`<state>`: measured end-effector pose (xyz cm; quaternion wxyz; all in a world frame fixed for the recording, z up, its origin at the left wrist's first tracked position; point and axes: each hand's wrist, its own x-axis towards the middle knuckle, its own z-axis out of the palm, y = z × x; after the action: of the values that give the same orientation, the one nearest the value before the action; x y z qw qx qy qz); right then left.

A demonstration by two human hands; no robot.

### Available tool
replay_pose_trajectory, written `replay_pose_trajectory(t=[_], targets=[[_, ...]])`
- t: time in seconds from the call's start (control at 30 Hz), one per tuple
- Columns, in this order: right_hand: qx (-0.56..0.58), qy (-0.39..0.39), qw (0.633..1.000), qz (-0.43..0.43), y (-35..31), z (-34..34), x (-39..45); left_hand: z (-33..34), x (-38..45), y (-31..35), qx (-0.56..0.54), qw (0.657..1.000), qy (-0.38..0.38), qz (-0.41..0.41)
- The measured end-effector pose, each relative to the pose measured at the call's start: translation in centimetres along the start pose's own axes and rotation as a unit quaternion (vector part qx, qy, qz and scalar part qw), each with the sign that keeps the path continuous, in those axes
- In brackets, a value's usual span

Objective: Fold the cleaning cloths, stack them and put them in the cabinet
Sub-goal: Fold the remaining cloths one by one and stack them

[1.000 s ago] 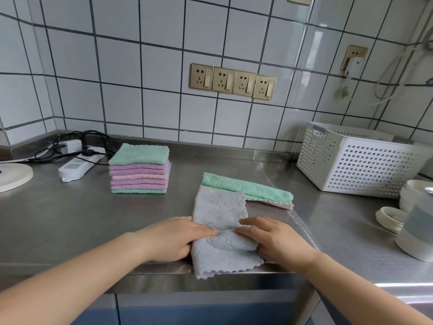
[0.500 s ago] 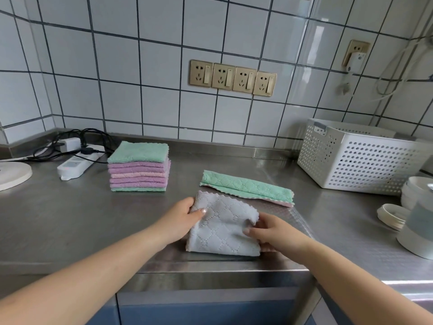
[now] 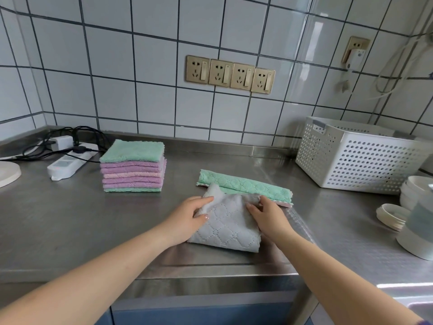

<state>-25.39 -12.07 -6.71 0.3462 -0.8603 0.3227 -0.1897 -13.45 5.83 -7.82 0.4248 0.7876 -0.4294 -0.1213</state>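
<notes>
Folded smaller now, quilted grey cloth [image 3: 228,225] between both hands.

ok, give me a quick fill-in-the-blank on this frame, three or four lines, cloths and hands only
1. Both hands, left hand and right hand, grip the ____ cloth at the counter's front edge.
2. The top cloth of the folded stack is ____.
3. The green cloth behind the hands lies between the stack and the white ____.
4. The power strip lies to the ____ of the stack.

Missing words: grey; green; basket; left
</notes>
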Motion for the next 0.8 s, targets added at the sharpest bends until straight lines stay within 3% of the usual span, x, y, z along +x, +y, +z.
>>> replay_pose_trajectory(t=[0.13, 0.33, 0.4, 0.47, 0.6, 0.7, 0.8], targets=[[-0.027, -0.023, 0.999, 0.002, -0.6, 0.6, 0.3, 0.1, 0.1, -0.2, 0.049, 0.998, 0.008, -0.028], [-0.056, -0.044, 0.997, 0.021, -1.0, 0.7, 1.3, -0.1, 0.1, 0.5, 0.213, 0.975, -0.023, -0.064], [-0.095, -0.017, 0.995, 0.006, -1.4, 0.5, 1.4, -0.1, 0.2, 0.7, 0.282, 0.959, 0.017, -0.022], [-0.181, 0.022, 0.981, -0.064, -2.4, 0.6, 1.0, 0.3, 0.9, 0.9, 0.306, 0.949, 0.047, 0.053], [-0.245, -0.033, 0.957, -0.153, -4.9, 2.8, -0.1, 2.2, 2.5, 1.2, 0.29, 0.949, -0.024, 0.125], [-0.247, -0.097, 0.954, -0.143, -3.9, 4.8, -0.6, 2.8, 3.1, 0.4, 0.297, 0.947, -0.073, 0.096], [-0.261, -0.113, 0.949, -0.136, -1.5, 5.4, -1.2, 2.5, 3.4, -0.5, 0.339, 0.931, -0.117, 0.06]])
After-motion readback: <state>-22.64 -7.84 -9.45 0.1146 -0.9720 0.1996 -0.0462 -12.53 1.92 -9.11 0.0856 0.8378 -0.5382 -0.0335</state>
